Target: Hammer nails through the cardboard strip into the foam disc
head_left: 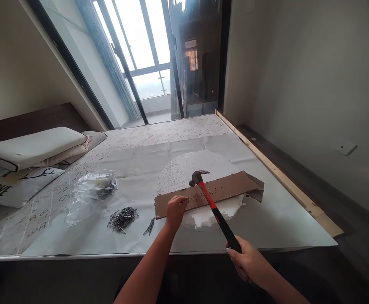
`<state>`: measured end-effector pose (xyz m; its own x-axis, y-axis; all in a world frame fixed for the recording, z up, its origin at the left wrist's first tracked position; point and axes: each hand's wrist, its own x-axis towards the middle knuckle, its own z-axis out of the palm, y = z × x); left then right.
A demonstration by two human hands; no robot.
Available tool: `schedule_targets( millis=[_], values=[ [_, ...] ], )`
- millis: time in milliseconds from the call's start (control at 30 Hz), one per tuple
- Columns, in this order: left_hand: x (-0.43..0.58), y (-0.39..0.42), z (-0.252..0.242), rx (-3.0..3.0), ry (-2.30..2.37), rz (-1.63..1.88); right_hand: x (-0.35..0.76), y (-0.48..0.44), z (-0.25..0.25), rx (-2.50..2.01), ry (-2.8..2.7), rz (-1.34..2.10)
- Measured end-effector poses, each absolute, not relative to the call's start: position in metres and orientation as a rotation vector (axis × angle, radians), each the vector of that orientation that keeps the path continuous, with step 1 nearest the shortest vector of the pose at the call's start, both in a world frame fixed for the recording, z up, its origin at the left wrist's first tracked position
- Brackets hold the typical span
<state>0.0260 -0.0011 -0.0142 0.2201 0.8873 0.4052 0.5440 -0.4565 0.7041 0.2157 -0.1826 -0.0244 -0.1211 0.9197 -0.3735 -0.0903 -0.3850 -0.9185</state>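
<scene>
scene: bed [77,240] covered in grey-white printed sheeting fills the middle of the frame; balcony window at upper centre
left hand: left hand [175,210] at lower centre, fingers pinched together on a small thin nail [185,200] standing at the near edge of the cardboard; nail is tiny, hard to see clearly
right hand: right hand [247,261] at lower right, clamped round the black grip end of the claw hammer with red-and-black handle and steel head [214,210]
hammer position: head raised just above the strip, right of the left fingertips, handle running down to lower right
work piece: long brown cardboard strip [210,192] in centre frame, lying across a round white foam disc [184,169]; a row of small dots runs along the strip, probably nails or holes, can't tell which
nail supply: loose pile of dark nails [123,218] on the sheet left of the left hand, a few stray nails [149,227] nearer it
other: crumpled clear plastic bag [91,192] centre left; stacked white pillows [32,147] upper left; pale wooden batten [279,175] along the bed's right edge
doing it well (judgement): keep the nail upright, fingertips low and clear of the head; light short taps first, square to the nail; line it up with the dotted row; hold the strip flat so it doesn't slide on the foam
</scene>
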Motion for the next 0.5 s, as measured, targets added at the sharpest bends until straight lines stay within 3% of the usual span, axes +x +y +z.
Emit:
schedule_targets(
  millis=[500],
  values=[
    [0.0273, 0.0044, -0.0252, 2.167, 1.257, 1.149, 0.2189, -0.1857, -0.0219, -1.368, -0.984, 1.644]
  ],
)
